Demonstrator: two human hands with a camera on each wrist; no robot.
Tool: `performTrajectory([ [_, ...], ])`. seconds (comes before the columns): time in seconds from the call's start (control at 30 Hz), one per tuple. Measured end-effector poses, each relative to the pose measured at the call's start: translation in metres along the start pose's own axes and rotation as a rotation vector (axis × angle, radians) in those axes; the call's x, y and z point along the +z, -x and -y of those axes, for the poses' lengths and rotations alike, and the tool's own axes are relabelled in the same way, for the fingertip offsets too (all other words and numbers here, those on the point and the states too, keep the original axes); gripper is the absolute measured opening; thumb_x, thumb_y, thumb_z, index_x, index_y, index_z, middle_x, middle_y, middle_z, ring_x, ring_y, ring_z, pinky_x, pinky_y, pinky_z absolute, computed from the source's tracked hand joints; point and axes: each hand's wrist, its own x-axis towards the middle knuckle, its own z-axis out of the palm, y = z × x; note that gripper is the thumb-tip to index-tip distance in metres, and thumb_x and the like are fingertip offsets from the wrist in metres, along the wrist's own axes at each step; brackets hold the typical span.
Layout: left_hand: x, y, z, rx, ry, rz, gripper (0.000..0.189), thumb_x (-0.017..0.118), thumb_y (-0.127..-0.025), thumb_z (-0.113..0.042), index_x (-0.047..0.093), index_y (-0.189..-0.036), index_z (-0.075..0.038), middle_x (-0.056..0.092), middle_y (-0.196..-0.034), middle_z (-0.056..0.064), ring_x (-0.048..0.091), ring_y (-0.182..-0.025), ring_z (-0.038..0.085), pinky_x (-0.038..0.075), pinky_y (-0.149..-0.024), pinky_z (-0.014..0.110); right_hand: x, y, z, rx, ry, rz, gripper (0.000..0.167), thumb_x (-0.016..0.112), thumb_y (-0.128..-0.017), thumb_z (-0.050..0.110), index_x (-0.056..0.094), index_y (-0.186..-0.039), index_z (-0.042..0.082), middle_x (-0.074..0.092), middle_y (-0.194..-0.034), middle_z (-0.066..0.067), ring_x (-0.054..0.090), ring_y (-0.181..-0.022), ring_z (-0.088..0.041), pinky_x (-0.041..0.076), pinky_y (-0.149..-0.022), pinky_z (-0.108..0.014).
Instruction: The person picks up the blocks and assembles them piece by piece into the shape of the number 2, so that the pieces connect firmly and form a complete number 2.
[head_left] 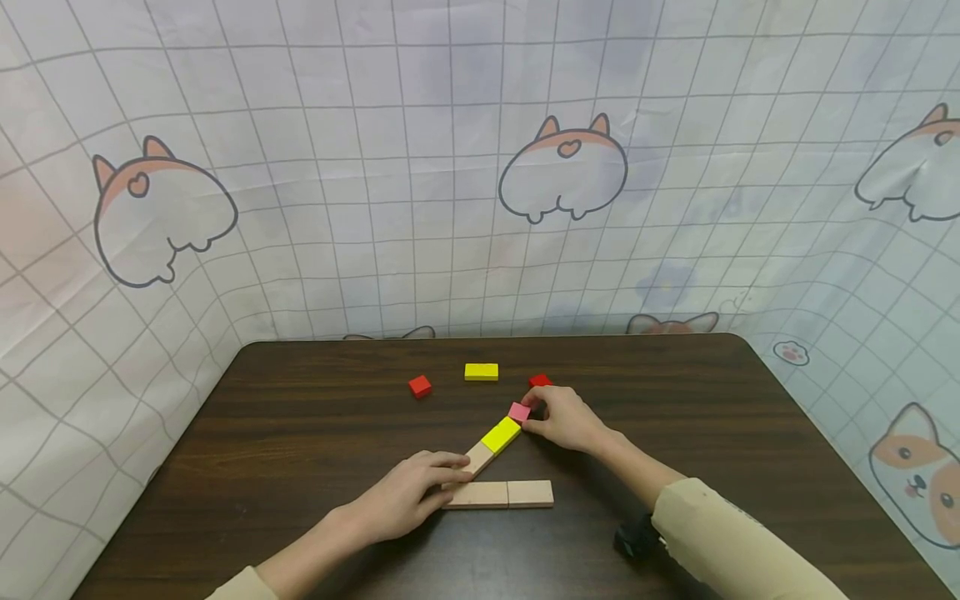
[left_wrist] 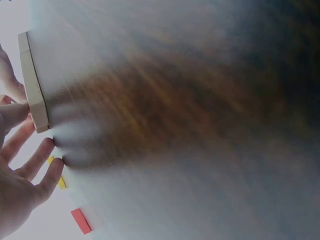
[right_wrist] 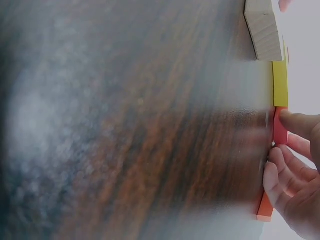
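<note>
My right hand pinches a small pink block between thumb and fingers. That block stands at the far end of a slanting row, against a yellow block. A plain wooden block continues the row toward me. Two more plain blocks form a straight row: a left one and a right one. At the corner where the rows come together, my left hand touches the wood with its fingers spread. In the left wrist view its fingers look mostly straight. Its fingertips partly cover the corner.
Farther back on the dark wooden table lie a yellow block and a red block. Another red block sits just behind my right hand, partly hidden. A patterned cloth hangs behind the table.
</note>
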Motion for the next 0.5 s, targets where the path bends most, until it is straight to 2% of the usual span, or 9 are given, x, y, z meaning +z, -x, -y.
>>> performTrajectory([
  [0.5, -0.0012, -0.0004, -0.0017, -0.016, 0.011, 0.017, 0.034, 0.066, -0.101, -0.007, 0.069, -0.135, -0.010, 0.059, -0.144, 0.005, 0.056, -0.128, 0.025, 0.047, -0.103, 0.048, -0.0054, 0.0041, -0.0016, 0.008, -0.029, 0.004, 0.032, 0.084, -0.088, 0.015, 0.070, -0.114, 0.003, 0.069, -0.102, -0.007, 0.054, -0.068, -0.011, 0.050, -0.065, -0.028],
])
